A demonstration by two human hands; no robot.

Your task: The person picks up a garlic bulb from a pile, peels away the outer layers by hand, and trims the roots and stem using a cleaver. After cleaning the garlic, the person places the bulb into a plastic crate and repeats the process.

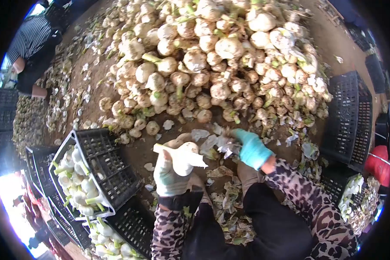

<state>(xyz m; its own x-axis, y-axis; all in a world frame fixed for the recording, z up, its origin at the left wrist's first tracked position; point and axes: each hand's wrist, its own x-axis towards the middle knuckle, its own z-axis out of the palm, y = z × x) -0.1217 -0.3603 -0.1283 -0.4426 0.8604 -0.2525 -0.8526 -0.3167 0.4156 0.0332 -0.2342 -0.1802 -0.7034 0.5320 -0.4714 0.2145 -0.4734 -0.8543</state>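
White peeled garlic bulbs (183, 159) with a cut stem rest in my left hand (169, 178), which wears a pale glove and has its fingers curled round them. To the right, my right hand (250, 149) is in a turquoise glove, near loose papery skins (225, 145). Its fingertips are blurred, and what they hold, if anything, cannot be made out. Beyond both hands lies a large heap of unpeeled garlic (195, 60). A black crate (108, 167) holding white bulbs is tilted beside my left hand.
More black crates (132, 221) stand at the lower left, some with garlic. Others (346, 121) are stacked at the right, near a red object (378, 166). Peeled skins (232, 208) litter the ground between my legs. Another person (32, 39) is at the upper left.
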